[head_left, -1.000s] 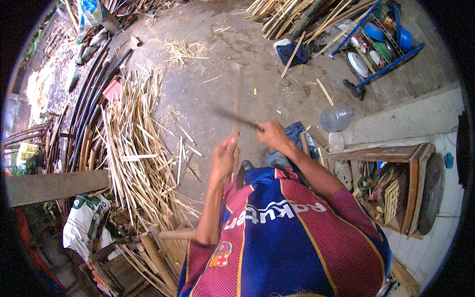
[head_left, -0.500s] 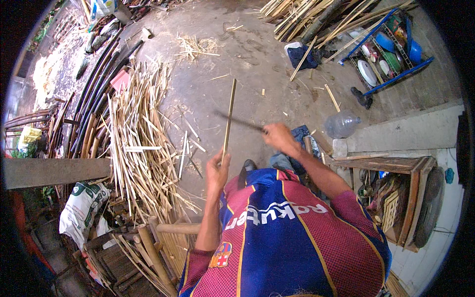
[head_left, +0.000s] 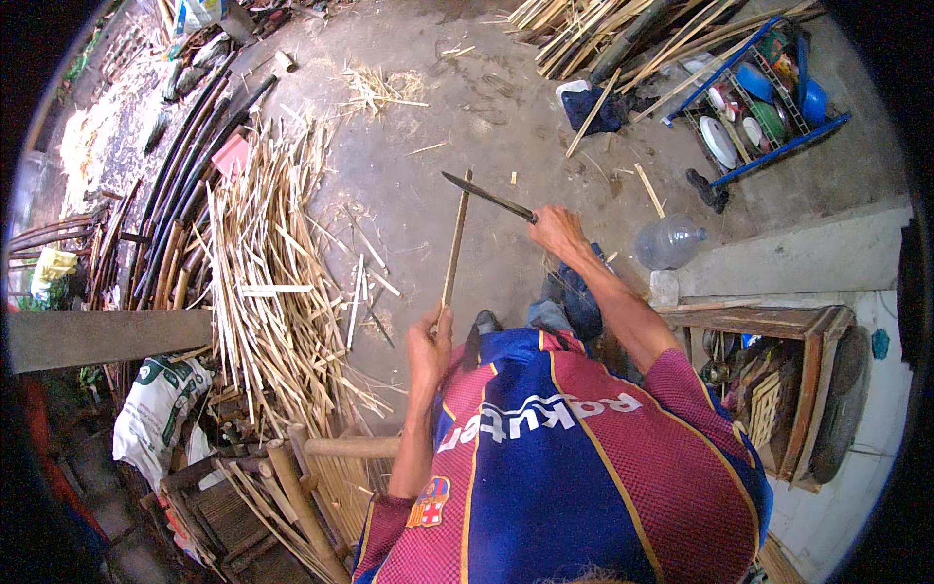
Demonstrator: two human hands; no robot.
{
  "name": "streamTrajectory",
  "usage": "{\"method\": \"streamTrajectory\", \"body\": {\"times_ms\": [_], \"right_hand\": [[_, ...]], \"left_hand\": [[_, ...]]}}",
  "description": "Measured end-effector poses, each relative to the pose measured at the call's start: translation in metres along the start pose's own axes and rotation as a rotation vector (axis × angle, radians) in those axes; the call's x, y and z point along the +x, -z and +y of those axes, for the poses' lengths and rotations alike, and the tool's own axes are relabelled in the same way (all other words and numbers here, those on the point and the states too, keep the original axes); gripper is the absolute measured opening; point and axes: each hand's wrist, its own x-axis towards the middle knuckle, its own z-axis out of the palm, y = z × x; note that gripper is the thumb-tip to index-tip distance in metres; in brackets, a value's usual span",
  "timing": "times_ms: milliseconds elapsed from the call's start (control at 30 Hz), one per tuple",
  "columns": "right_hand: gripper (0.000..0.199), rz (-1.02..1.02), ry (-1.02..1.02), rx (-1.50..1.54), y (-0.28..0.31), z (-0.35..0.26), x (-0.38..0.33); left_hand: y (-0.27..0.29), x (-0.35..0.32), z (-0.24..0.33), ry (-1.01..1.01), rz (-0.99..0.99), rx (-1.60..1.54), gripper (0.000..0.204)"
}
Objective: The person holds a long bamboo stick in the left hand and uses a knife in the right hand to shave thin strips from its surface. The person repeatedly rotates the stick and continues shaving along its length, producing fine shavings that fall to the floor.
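Left hand [head_left: 429, 348] closed around the near end of a thin bamboo strip [head_left: 455, 238], fingers wrapped tight, thumb on top. Strip held out in front of the chest, above the bare concrete floor [head_left: 467, 107], not resting on any worktop. Long axis running almost straight away from the body, leaning a touch to the right as it goes; far tip pointing forward and slightly up, toward the open floor and the scatter of shavings [head_left: 375, 88] beyond. Near end buried in the left fist, so that length cannot be told.

Right hand [head_left: 557, 232] clenched on the handle of a long dark knife [head_left: 486, 197], grip full, no gap showing between fingers and handle. Blade lying crosswise, tip pointing left and a little away, meeting the strip close to its far tip. Touching or only just beside there: cannot tell for sure, though the two lines cross at that spot. Blade axis near a right angle to the strip's axis.

Of the two, left hand nearer the strip's butt, right hand nearer its tip. Strip lying forward of the left hand, to the left of the right hand.

Heap of split bamboo slivers [head_left: 268, 282] to the left, well apart. Clear plastic bottle [head_left: 669, 241] just right of the right forearm. Blue dish rack [head_left: 759, 97] far off, upper right.
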Motion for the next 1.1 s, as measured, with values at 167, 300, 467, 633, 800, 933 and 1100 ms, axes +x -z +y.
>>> {"method": "streamTrajectory", "body": {"times_ms": [167,300,467,633,800,933,1100], "right_hand": [[0.03,-0.098,0.112,-0.066,0.012,-0.018,-0.011],[0.027,0.021,-0.127,0.055,-0.033,0.011,-0.001],[0.035,-0.033,0.008,0.133,-0.033,-0.016,-0.028],[0.049,0.114,-0.384,0.344,-0.079,0.062,0.01],[0.06,-0.052,-0.36,0.624,-0.061,0.032,-0.027],[0.061,0.01,-0.277,0.476,-0.067,0.006,-0.054],[0.052,0.152,0.002,0.552,-0.054,-0.035,-0.065]], "left_hand": [[0.003,0.002,-0.02,-0.135,0.003,-0.001,0.033],[-0.006,0.0,-0.005,-0.032,-0.158,-0.084,0.031],[-0.002,0.008,-0.035,-0.111,-0.122,0.012,0.03],[0.008,0.009,-0.028,-0.037,-0.201,-0.099,0.03],[0.015,0.006,-0.002,0.165,-0.23,-0.434,0.036],[0.007,0.012,-0.002,0.112,-0.169,-0.502,0.046],[0.0,0.016,0.003,0.083,-0.188,-0.438,0.05]]}}
